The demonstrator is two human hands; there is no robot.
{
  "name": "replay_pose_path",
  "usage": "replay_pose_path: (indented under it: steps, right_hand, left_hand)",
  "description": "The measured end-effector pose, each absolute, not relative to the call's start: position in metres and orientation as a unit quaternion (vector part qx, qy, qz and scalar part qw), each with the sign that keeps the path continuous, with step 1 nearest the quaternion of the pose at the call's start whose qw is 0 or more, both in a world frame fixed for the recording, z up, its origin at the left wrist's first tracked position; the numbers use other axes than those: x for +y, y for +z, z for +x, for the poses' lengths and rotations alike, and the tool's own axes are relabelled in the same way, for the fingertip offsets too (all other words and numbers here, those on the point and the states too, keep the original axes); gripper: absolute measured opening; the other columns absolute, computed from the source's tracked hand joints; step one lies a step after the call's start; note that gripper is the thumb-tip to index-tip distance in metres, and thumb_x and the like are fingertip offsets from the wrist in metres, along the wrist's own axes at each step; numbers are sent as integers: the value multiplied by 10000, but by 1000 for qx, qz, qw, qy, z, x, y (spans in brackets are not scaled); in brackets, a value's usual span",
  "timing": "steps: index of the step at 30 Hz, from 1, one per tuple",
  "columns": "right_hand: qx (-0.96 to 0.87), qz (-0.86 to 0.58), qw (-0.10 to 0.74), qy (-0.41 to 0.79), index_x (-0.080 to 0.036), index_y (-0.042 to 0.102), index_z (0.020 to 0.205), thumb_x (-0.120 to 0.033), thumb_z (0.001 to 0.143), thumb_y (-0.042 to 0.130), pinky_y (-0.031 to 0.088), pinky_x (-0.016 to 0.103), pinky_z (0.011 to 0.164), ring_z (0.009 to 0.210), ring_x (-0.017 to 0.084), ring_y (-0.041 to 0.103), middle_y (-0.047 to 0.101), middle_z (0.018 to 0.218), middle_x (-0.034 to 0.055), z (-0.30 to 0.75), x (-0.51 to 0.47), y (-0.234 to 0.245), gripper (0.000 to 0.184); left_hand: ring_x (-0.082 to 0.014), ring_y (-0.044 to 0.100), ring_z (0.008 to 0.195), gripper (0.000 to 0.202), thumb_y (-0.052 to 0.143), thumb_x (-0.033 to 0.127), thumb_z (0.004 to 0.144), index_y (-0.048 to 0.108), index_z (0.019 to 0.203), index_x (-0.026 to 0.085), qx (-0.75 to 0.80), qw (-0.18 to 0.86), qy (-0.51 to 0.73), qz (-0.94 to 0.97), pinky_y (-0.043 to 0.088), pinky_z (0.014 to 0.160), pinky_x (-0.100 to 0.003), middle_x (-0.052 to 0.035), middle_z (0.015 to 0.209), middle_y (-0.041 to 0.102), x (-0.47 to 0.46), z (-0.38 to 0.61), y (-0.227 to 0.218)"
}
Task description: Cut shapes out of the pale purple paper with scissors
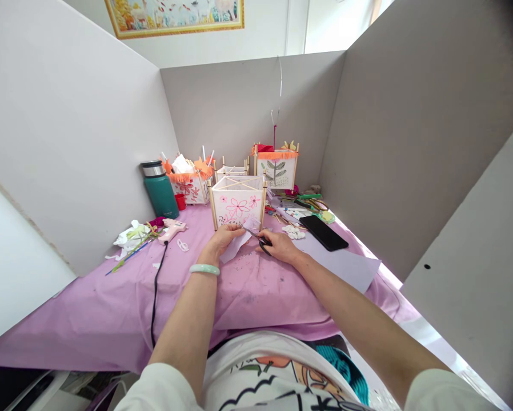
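Observation:
My left hand (225, 238), with a pale green bangle at the wrist, pinches a piece of pale lilac paper (235, 248). In my right hand (279, 245) are black-handled scissors (264, 242), their blades pointing left at the paper. Whether the blades are apart is too small to tell. Just behind both hands stands a square lantern (238, 200) with a wooden-stick frame and white sides, drawn with pink flowers. Part of its lower front is hidden by the paper and my fingers.
Left are a green bottle (161, 191), a pink glue gun (172, 230) with a black cord, and crumpled scraps. Decorated lanterns (277, 170) stand at the back. A black phone (324, 233) and a lilac sheet (342, 265) lie right. Grey panels (256, 103) enclose the table.

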State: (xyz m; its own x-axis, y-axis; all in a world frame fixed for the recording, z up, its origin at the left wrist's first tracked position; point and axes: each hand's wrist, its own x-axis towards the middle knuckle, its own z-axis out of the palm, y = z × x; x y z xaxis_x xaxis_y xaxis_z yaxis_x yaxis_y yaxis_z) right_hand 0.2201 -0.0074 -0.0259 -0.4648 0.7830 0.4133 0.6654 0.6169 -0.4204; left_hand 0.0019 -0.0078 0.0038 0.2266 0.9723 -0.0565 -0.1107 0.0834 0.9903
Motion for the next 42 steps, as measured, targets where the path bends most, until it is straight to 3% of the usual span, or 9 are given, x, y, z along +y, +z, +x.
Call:
replay_pose_path:
  steps: [7, 15, 33, 42]
  right_hand:
    - [-846, -431, 297, 103, -206, 666, 1139, -373, 816, 778, 377, 241, 666, 744, 159, 634, 731, 873, 17, 220, -9, -23, 380]
    - [-844, -428, 297, 127, -205, 667, 1116, -381, 790, 794, 378, 230, 657, 717, 134, 608, 715, 851, -2, 219, -13, -19, 392]
    - [-840, -432, 301, 131, -212, 678, 1106, -379, 793, 786, 383, 230, 653, 701, 135, 606, 713, 827, -6, 220, -15, -18, 370]
    - [-842, -433, 299, 123, -216, 677, 1101, -388, 790, 789, 381, 229, 655, 701, 135, 603, 714, 831, -5, 220, -13, -19, 373]
  left_hand:
    - [-164, 644, 528, 190, 839, 227, 705, 711, 724, 88, 432, 606, 430, 511, 493, 543, -250, -96, 648, 700, -11, 1, 7]
    - [-170, 659, 543, 123, 784, 130, 725, 673, 771, 106, 442, 584, 512, 448, 538, 547, -265, -60, 641, 684, -10, 4, 10]
    - [-177, 665, 577, 102, 745, 98, 728, 700, 819, 91, 433, 589, 518, 445, 573, 602, -312, -79, 719, 698, -10, 3, 10]
    - [-160, 631, 515, 30, 720, 99, 745, 694, 760, 90, 428, 587, 528, 441, 534, 545, -276, -72, 652, 682, -9, 2, 11]
